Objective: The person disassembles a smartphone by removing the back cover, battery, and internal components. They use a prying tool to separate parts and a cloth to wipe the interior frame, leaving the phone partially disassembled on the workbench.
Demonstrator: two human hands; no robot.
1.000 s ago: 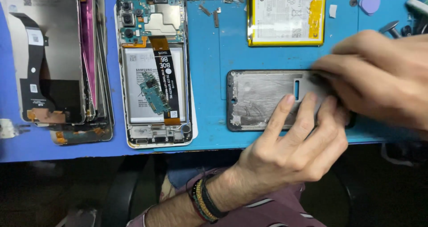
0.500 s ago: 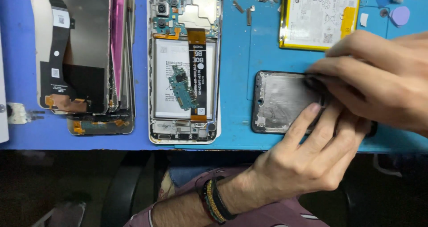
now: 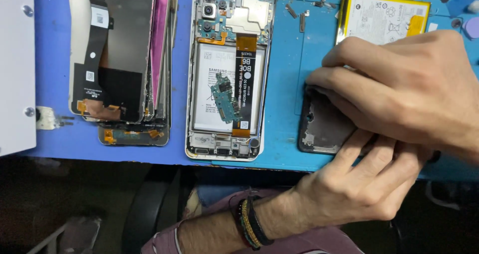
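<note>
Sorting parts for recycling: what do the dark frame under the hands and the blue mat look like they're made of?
The dark phone frame looks like matte black plastic around a dull grey, metal-like inner plate, though it is partly covered. The blue mat looks like soft silicone or rubber: even colour, low sheen, moulded recess lines.
</note>
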